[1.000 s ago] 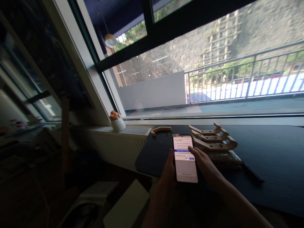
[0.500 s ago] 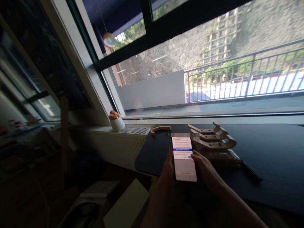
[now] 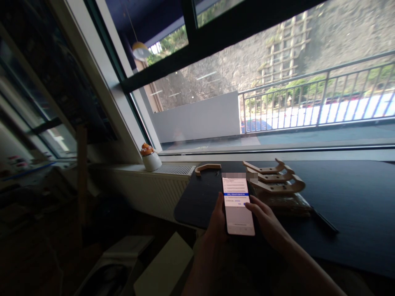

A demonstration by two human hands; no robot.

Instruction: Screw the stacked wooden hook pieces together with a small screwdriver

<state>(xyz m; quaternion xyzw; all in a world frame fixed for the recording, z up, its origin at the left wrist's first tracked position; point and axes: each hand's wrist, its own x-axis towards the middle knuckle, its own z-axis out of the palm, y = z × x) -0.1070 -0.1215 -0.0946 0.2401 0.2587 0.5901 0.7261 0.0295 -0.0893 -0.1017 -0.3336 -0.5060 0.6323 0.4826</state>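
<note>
In the lower middle of the frame the left hand is closed around the left edge of a phone, holding it lit-screen up. The phone's long axis runs from the person up toward the window. The right hand comes in from the lower right, wrist low, with one digit tip on the screen's right side. Whether its other fingers grip underneath, I cannot tell.

Behind the phone lies the dark bench. Stacked wooden hooks sit just past the right hand, and a single curved wooden piece sits upper left of them. A white pot stands on the sill farther left.
</note>
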